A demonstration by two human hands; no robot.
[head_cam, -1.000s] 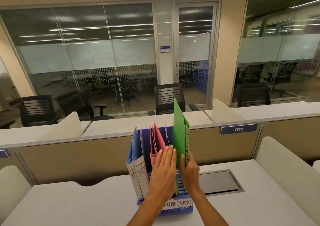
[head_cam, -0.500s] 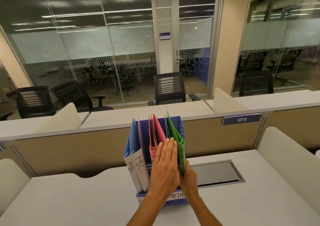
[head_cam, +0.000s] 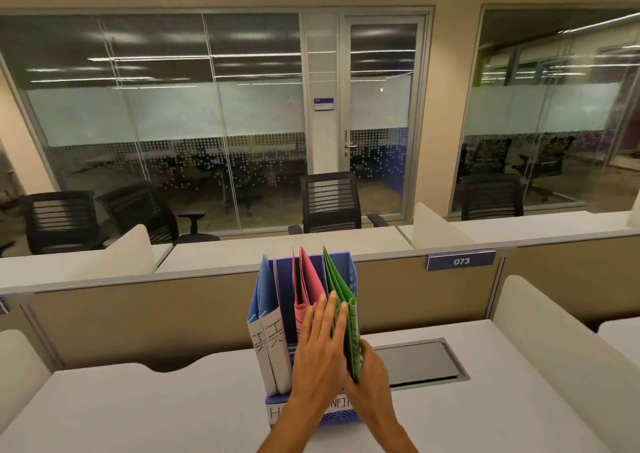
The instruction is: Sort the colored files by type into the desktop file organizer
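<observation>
While the green files (head_cam: 341,300) stand in the right-hand slot of the blue file organizer (head_cam: 350,272), the left hand (head_cam: 320,352) lies flat against their left face, fingers straight and together, an open grip that presses rather than holds. The right hand (head_cam: 372,369) cups the near spine from the right; whether its grip is closed on the folder I cannot tell, since the fingers are hidden behind the card. Pink files (head_cam: 306,288) fill the middle slot and blue files (head_cam: 265,296) the left one, their white spines carrying handwriting. The organizer sits on the white surface (head_cam: 138,411), just beside a dark cable hatch (head_cam: 420,360).

These folders look like thin card: light, fairly stiff along the spine but ready to splay or bend at the loose top corners. Hold seems best taken low on the spine, with a flat palm steadying the side, so the leaves stay together.
</observation>
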